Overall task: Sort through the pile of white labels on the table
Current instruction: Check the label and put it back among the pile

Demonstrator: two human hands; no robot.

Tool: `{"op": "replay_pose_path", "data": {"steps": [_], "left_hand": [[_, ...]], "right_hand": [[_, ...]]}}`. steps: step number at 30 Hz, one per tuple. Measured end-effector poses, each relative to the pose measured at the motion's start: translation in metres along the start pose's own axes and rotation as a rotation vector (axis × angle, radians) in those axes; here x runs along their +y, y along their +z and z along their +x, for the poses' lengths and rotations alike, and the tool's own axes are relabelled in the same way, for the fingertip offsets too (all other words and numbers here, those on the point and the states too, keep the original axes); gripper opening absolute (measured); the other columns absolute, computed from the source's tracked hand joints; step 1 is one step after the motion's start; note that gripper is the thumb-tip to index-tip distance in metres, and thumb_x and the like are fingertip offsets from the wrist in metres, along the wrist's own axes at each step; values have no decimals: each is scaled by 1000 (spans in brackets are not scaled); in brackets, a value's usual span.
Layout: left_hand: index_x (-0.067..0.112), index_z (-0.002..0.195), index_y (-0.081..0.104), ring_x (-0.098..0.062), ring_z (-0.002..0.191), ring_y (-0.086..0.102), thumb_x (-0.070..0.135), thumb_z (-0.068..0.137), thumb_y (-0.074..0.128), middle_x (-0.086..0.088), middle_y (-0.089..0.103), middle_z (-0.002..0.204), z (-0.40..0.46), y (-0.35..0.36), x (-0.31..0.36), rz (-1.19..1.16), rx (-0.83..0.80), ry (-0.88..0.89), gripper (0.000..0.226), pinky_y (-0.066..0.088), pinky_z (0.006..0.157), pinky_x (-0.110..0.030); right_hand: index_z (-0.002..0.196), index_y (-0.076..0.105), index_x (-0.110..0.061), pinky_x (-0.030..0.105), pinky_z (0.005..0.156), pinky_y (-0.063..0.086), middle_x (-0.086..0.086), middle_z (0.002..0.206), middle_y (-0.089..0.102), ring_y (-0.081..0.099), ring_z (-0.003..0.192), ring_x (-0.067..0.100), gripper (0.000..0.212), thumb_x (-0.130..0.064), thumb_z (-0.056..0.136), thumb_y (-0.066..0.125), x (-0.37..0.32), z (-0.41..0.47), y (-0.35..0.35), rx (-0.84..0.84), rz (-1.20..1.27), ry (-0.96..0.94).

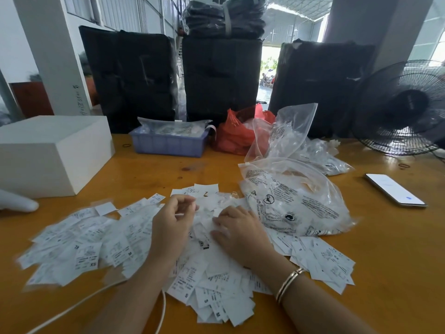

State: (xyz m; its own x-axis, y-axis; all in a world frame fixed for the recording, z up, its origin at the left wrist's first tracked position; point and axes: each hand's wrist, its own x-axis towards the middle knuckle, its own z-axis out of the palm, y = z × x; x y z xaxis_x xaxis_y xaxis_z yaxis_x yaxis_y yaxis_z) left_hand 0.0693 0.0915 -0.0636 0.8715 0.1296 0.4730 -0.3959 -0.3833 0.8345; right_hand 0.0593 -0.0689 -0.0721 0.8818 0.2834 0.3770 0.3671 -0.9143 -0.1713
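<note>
Fingers: my left hand (172,220) is curled over the label pile (154,247) at frame centre, grip unclear; my right hand (237,229) lies flat, fingers pressing labels. Clear printed bag (296,201) right of centre is stuffed with white bits, touching the pile. Blue crate (168,143) and red bag (237,135) sit at upper centre, white box (48,150) at left, phone (395,189) and fan (404,104) at right. Wooden table (385,261), glossy.
</note>
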Motion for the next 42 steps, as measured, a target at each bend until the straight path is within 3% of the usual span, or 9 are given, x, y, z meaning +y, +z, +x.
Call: {"op": "replay_pose_path", "data": {"steps": [6,13,17,21,26,29,32,36,42], "left_hand": [[32,86,59,15,83,58,14,92,60,15,68,83,-1,-1,2,-4,-6,2,19,43,66,0],[36,85,57,17,84,57,13,90,61,16,67,84,0,-1,2,-3,-17,11,24,42,66,1],[34,92,60,13,86,56,15,89,64,17,65,88,0,-2,1,-3,-27,-1,20,45,66,-3],[32,95,60,7,86,58,11,86,66,14,65,89,0,-1,2,-37,-50,-11,24,46,65,-4],[36,95,59,-1,80,60,9,84,68,9,64,84,-1,-1,6,-104,-107,-20,30,48,66,-7],[39,93,57,4,80,58,8,83,70,10,63,82,-2,-1,7,-110,-145,-7,35,47,66,-5],[41,94,56,5,82,56,10,83,70,9,62,84,-3,0,7,-94,-187,4,35,47,65,-4],[42,96,55,4,82,57,11,82,71,8,63,83,-3,1,6,-82,-232,8,38,46,66,-5],[41,99,55,3,79,58,11,81,73,9,63,80,-2,0,3,-67,-290,39,39,48,69,-9]], "right_hand": [[101,67,-16,32,87,34,-3,105,64,54,100,17,39,-35,100,34,-6,-2,0,50,-74,-63],[95,69,-23,27,90,33,-11,102,62,51,98,10,17,-32,91,55,-6,-4,-6,122,113,27],[72,66,-25,10,69,38,-10,85,61,52,76,4,12,-26,83,71,-5,-2,-11,72,627,297],[80,68,-16,16,46,41,0,62,59,49,49,8,6,-19,85,67,6,-6,-21,102,1276,528],[86,58,-7,27,63,57,16,80,69,71,76,25,13,-15,77,63,12,-7,-25,206,1944,446],[91,59,-9,26,70,55,12,83,69,68,82,24,16,-18,80,64,10,-7,-21,267,1837,402],[103,59,-15,18,66,50,0,81,65,62,74,10,26,2,83,64,10,-6,-16,301,1555,418],[120,57,-27,25,79,54,-8,107,68,66,93,13,48,3,83,62,11,-6,-13,236,1418,407],[100,71,-19,38,82,54,11,95,69,65,85,23,25,-2,82,67,13,-6,-15,329,1575,456]]}}
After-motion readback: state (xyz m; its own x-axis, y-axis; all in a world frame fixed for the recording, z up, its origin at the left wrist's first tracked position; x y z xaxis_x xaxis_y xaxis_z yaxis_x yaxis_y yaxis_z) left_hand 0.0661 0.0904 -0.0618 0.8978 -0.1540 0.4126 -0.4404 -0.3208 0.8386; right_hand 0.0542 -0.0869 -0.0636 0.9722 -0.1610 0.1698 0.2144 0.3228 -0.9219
